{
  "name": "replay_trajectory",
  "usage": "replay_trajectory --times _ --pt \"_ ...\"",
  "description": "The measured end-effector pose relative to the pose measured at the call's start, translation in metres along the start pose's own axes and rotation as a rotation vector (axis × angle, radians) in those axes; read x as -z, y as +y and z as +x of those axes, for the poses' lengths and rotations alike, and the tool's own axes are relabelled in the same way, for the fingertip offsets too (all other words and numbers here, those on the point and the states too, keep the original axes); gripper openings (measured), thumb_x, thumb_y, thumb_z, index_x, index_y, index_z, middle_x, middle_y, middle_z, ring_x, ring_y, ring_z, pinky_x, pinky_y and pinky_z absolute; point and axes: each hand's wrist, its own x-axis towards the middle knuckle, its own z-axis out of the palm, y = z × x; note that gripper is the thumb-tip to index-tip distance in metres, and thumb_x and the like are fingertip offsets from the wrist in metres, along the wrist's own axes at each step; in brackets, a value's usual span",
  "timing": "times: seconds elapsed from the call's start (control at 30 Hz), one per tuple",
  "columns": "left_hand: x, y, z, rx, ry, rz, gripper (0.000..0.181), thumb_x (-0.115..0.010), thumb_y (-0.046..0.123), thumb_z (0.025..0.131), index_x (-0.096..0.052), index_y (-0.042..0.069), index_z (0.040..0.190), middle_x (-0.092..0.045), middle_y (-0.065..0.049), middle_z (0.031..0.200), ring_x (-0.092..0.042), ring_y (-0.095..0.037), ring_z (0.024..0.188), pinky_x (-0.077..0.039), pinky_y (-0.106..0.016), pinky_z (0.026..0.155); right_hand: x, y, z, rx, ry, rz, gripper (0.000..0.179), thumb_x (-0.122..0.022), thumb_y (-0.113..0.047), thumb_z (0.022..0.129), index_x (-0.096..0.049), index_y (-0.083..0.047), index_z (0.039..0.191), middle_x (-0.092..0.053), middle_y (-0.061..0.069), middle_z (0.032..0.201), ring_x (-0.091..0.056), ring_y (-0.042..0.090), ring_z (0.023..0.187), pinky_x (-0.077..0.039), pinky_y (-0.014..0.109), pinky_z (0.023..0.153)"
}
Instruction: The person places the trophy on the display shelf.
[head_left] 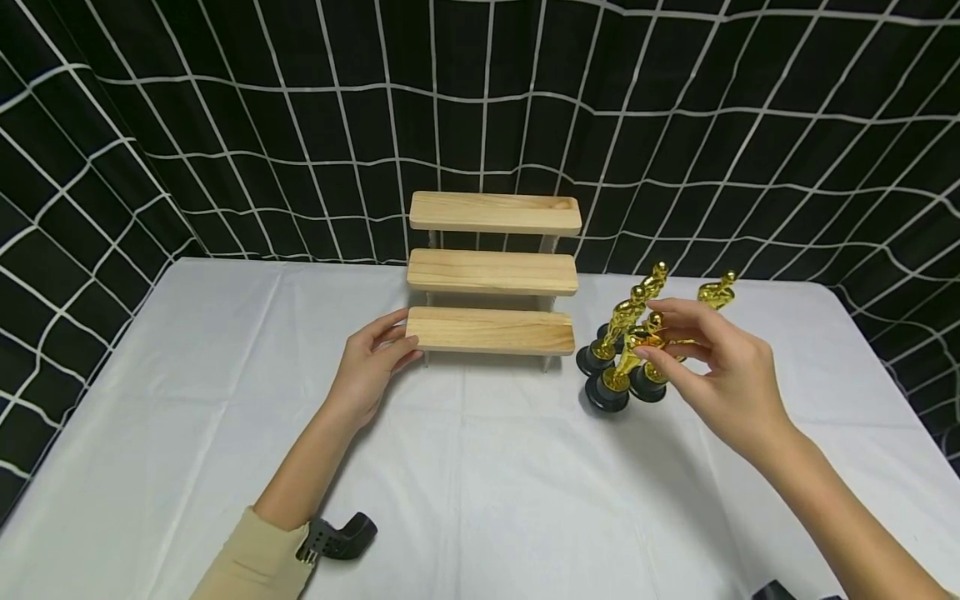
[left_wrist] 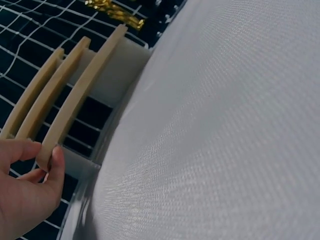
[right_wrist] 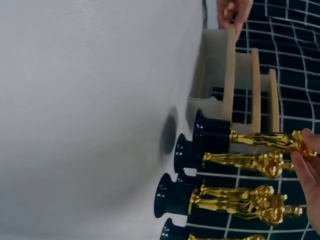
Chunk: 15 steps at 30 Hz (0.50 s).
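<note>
A three-tier wooden display stand (head_left: 491,331) with clear supports stands toward the back of the table. My left hand (head_left: 372,364) pinches the left end of its lowest board, thumb on one face and fingers on the other, as the left wrist view shows at the board (left_wrist: 75,107). To the stand's right, my right hand (head_left: 723,367) pinches a gold figure statuette (right_wrist: 265,140) by its upper part. Its black round base (right_wrist: 212,132) hangs off the cloth, its shadow apart from it. Several like statuettes (head_left: 597,354) stand close beside and behind it.
A white cloth (head_left: 465,483) covers the table. Black curtain with a white grid net (head_left: 480,100) rises behind and at both sides. One statuette (head_left: 717,292) stands farther back right, partly behind my right hand. A black wrist-worn device (head_left: 341,537) sits at my left cuff.
</note>
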Motion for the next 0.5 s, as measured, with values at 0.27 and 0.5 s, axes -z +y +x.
replay_trajectory --times 0.27,0.5 --pt "-0.001 0.001 -0.001 -0.001 -0.01 0.008 0.055 -0.057 -0.007 0.103 -0.044 -0.003 0.157 -0.053 -0.025 0.141 -0.065 -0.018 0.11 -0.062 -0.02 0.097 0.0 -0.009 0.013 0.03 -0.005 0.027 0.056 -0.085 0.023 0.073 -0.065 0.011 0.124 -0.075 0.022 0.108 -0.063 -0.015 0.096 -0.057 0.002 0.079" --pt "0.001 0.002 -0.001 0.011 -0.011 0.008 0.055 -0.057 -0.007 0.103 -0.044 -0.003 0.157 -0.052 -0.025 0.143 -0.066 -0.014 0.105 -0.062 -0.02 0.097 -0.001 -0.017 0.022 0.024 -0.006 0.036 0.055 -0.085 0.021 0.074 -0.066 0.01 0.124 -0.075 0.02 0.104 -0.063 -0.014 0.095 -0.058 0.003 0.08"
